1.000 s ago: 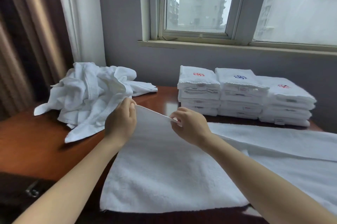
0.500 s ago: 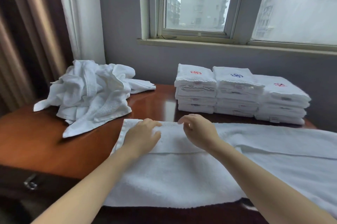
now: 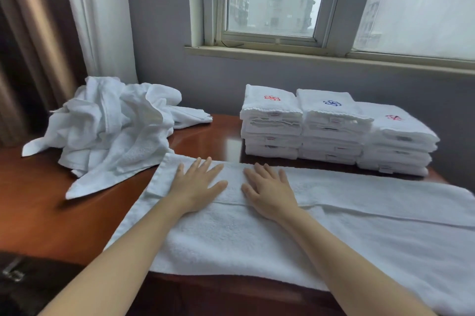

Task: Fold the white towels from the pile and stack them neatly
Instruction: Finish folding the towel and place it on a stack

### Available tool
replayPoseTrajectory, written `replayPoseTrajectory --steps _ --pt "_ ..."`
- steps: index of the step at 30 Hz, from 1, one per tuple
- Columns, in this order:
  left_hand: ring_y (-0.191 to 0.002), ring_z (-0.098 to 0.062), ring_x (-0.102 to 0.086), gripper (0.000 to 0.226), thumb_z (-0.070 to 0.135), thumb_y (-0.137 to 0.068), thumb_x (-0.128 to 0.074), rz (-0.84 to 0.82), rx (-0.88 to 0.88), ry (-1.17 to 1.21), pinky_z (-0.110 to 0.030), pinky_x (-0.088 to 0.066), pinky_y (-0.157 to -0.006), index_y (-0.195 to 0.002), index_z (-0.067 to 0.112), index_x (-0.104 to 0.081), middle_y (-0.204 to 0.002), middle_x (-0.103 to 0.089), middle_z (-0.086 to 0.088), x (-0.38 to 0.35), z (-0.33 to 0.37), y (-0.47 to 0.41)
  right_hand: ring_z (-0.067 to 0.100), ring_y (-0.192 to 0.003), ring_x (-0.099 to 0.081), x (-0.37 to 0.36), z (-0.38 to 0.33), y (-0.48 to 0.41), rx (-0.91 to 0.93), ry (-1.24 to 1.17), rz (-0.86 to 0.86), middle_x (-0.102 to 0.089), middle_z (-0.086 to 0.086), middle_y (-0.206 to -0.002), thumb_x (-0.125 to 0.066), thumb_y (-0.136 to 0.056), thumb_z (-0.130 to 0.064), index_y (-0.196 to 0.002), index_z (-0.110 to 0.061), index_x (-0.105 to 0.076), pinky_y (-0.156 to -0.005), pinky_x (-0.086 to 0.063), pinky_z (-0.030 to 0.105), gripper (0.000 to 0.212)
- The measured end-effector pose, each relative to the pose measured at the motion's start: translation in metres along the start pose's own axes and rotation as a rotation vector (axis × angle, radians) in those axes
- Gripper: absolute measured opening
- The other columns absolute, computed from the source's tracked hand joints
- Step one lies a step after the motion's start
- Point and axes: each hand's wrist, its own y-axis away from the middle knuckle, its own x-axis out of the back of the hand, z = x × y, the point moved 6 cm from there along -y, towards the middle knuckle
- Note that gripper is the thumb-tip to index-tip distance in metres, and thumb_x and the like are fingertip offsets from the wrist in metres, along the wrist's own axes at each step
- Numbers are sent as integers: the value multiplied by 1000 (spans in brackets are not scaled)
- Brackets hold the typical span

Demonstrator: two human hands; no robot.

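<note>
White towel [image 3: 244,238] now pressed flat.

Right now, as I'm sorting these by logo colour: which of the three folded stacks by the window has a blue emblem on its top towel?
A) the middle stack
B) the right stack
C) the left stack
A: the middle stack shows a blue emblem on top; the left stack and right stack show red ones.

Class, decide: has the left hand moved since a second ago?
Yes. The left hand has shifted rightward, away from the crumpled pile, and now lies flat on the towel.
</note>
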Motion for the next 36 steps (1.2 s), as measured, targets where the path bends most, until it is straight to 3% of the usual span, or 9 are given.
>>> replayPoseTrajectory --steps 4,9,12,16,20,23,25,33,36 --pt "-151 -13 10 67 70 -93 -15 -10 -17 -14 -53 6 -120 -154 45 -5 -165 6 8 2 -3 -5 17 -144 -20 11 -2 9 80 -89 10 -36 0 -152 -39 -100 -42 -142 -22 -43 -118 -4 41 47" --pt "-152 -19 1 54 45 -102 -26 -8 14 -53 -53 0 -120 -154 32 -20 -165 -8 -1 16 25 0 13 -148 -19 33 52 41 -47 -57 -35 -29 -2 -159 -35 -103 -45 -152 -23 -32 -121 -6 38 54" --pt "-151 -16 -8 52 44 -102 -40 41 -185 124 -40 -6 -121 -151 30 -33 -162 -20 2 22 90 10 13 -149 -17 44 83 58 -128 -57 -28 -23 0 -161 -38 -102 -40 -154 -21 -26 -121 -6 36 57" --pt "-151 -9 -1 68 59 -96 -45 -18 -458 157 -38 -2 -123 -155 36 -20 -164 -10 7 7 163 26 9 -151 -3 40 101 82 -101 -46 -5 -9 -2 -165 -40 -99 -41 -157 -21 -12 -122 3 29 67" --pt "-150 -8 12 75 75 -91 -20 -39 -430 -4 -43 8 -122 -155 40 -2 -164 7 11 -12 166 24 6 -150 10 35 119 94 -78 67 -65 3 -9 -165 -24 -93 -68 -156 -38 -5 -121 10 35 73" --pt "-150 -10 15 78 80 -86 -13 -52 -411 -46 -46 9 -121 -154 44 2 -164 10 12 -15 162 22 16 -150 14 37 127 99 -97 97 -116 7 -10 -164 -14 -80 -86 -150 -55 0 -120 14 47 78" --pt "-150 -11 16 80 82 -84 -12 -65 -388 -50 -48 9 -121 -154 46 3 -164 11 12 -14 161 23 23 -150 17 37 129 102 -123 117 -122 9 -10 -164 -10 -75 -91 -149 -56 3 -118 16 52 82" --pt "-151 -20 10 76 75 -90 -19 -73 -246 -18 -51 5 -121 -156 39 -4 -165 5 6 -10 165 31 30 -150 16 48 151 138 -352 112 -78 9 -4 -165 -14 -87 -79 -155 -43 -1 -116 16 58 77" --pt "-150 -23 -12 64 61 -97 -32 -8 -287 55 -44 -9 -121 -153 31 -25 -161 -20 5 -2 184 42 25 -151 10 56 150 157 -305 50 -62 1 -3 -165 -24 -96 -66 -155 -38 -11 -119 11 53 67"
